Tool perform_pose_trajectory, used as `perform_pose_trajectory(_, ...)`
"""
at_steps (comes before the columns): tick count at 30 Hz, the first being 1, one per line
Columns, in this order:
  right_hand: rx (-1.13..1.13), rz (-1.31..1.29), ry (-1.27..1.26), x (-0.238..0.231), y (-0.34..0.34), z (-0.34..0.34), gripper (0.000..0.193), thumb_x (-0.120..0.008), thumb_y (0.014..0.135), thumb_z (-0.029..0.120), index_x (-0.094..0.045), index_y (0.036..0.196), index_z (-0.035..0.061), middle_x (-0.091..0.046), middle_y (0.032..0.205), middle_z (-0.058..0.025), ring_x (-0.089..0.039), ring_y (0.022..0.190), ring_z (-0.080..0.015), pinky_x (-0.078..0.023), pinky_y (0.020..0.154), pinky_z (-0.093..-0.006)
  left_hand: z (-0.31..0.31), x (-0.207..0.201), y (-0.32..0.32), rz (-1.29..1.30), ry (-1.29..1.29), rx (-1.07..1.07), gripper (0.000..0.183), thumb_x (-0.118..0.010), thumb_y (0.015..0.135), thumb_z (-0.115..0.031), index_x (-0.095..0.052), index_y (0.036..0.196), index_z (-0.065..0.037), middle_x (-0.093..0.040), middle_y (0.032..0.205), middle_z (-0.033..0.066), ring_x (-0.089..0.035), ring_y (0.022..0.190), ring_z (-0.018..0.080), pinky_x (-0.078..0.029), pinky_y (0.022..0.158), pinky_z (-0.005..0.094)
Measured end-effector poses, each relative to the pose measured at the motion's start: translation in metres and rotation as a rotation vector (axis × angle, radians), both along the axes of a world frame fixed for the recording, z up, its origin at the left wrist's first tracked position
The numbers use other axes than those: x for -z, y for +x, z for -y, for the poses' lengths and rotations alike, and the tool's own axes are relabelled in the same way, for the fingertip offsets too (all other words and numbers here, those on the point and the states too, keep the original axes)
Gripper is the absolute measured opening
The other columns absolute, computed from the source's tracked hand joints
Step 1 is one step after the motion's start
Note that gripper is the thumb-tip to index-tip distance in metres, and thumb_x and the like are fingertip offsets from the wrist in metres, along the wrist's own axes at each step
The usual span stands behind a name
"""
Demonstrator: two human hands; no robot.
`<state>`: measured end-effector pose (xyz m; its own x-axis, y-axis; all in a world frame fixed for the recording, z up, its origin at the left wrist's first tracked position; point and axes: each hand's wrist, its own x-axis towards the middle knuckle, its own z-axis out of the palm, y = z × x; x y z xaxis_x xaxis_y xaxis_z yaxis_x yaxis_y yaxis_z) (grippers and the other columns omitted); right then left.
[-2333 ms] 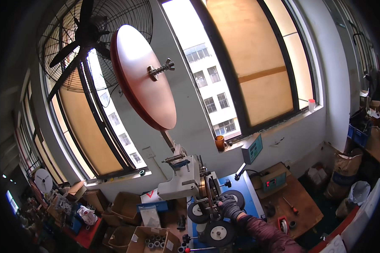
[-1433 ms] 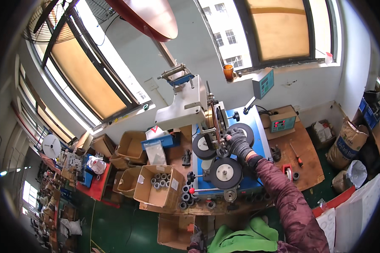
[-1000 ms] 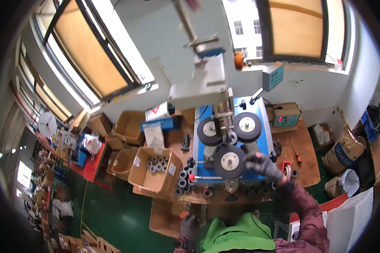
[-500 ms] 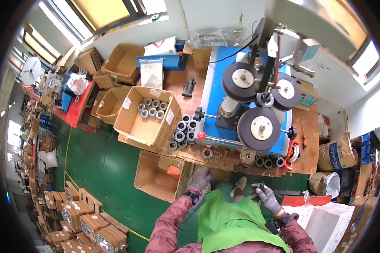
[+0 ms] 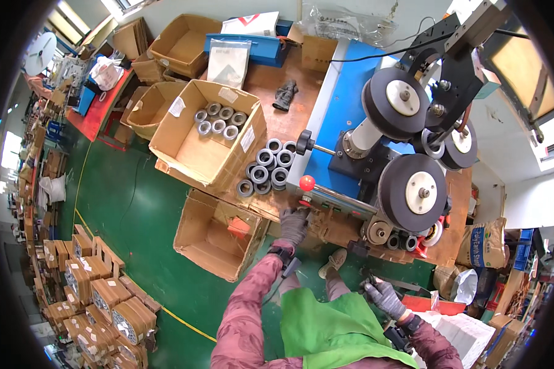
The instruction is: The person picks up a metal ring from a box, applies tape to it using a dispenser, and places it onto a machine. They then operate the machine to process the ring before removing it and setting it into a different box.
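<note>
My left hand, in a grey glove, is at the bench's front edge just below a red ball knob. Its fingers curl over the spot where a grey metal ring sat, and they hide whatever they grip. Lower right, my gloved right hand hovers in front of the bench, fingers closed around something small and dark that I cannot make out. A blue machine carries dark wheels with white hubs, and a ring sits among them. Several grey rings are stacked left of the machine.
An open cardboard box with several rings in it stands on the bench. Below, another open carton holds an orange piece. A black glove lies behind the stacked rings. More rings sit at the machine's right front.
My left hand has moved forward to the bench edge and now covers the ring there. The right hand has stayed low before the bench. The whole view has shifted and tilted.
</note>
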<state>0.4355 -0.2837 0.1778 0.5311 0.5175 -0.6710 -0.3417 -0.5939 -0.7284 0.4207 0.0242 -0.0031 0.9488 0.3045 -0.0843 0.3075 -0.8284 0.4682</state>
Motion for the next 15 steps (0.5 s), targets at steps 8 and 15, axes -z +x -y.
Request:
perform_pose_trajectory(8,-0.014,0.078,0.275,-0.032,0.002,-0.142,0.025,-0.049,0.092,0.025,-0.057,0.094,0.0018,-0.056,0.077,-0.0035,-0.049,0.059,-0.0142,-0.044,0.058,-0.0274,-0.002,-0.142,-0.118,0.226,-1.679,-0.51,0.058,-0.073,0.073,-0.018,-0.045,0.121,-0.002,-0.056,0.108,0.0088,-0.057,0.098,0.0189,-0.047,0.085,0.0302)
perform_pose_trajectory(15,-0.232,-0.867,0.558,-0.075,-0.073,-0.237,0.044,-0.042,0.093,0.042,-0.054,0.112,0.0047,-0.061,0.081,-0.005,-0.054,0.057,-0.0128,-0.046,0.057,-0.0255,-0.069,-0.251,-0.182,0.549,-1.179,-0.455,0.053,-0.074,0.074,-0.024,-0.049,0.116,-0.004,-0.056,0.105,0.0063,-0.055,0.096,0.0152,-0.047,0.083,0.029)
